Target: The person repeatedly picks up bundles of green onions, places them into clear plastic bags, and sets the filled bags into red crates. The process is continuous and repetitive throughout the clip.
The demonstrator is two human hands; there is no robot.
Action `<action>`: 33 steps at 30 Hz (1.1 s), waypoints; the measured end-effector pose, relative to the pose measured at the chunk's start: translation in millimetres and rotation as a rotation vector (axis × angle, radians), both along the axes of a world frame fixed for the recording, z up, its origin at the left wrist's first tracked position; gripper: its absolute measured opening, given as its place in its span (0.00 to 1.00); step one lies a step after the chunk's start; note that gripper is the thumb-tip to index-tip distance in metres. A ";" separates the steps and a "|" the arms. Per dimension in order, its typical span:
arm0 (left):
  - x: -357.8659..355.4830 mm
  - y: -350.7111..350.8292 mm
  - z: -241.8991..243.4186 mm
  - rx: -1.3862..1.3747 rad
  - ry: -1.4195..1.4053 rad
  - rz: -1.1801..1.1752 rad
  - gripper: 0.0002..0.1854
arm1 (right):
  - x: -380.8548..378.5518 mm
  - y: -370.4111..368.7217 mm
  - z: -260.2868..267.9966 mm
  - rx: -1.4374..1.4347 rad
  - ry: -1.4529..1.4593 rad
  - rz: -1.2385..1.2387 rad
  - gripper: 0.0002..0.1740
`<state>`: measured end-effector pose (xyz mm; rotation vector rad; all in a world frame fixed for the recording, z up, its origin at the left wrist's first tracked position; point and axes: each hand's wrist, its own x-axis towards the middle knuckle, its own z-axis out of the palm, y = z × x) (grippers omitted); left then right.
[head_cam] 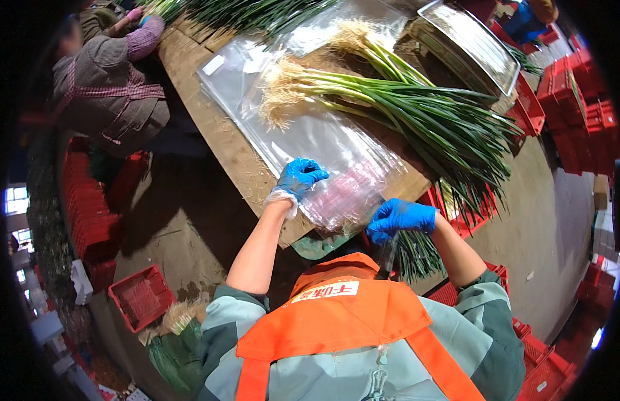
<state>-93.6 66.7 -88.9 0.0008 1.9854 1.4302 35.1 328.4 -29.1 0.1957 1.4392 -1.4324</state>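
My left hand (302, 178), in a blue glove with a clear cuff, rests over a stack of clear plastic bags (335, 140) on the wooden table. Its fingers are curled, and whether they pinch the film cannot be made out. At the bags' near end, which bears reddish print, my right hand (402, 220) hangs just past the table edge in a blue glove. Its fingers bend downward, with clear film seen below them; a grip is unclear. Across the bags lies a bunch of green onions (360, 90), roots to the left. A second bunch (362, 42) lies behind it.
A metal-topped scale (473, 42) stands at the table's far right. More green onions (259, 15) lie at the far end, near a co-worker (112, 95). Red crates (565, 95) stand right; stacked red crates (91, 210) and a single crate (142, 298) stand left.
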 end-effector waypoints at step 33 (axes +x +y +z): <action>64.9 38.5 40.8 -0.131 0.415 0.040 0.17 | -3.2 -55.2 -17.9 -0.377 -0.010 -0.783 0.30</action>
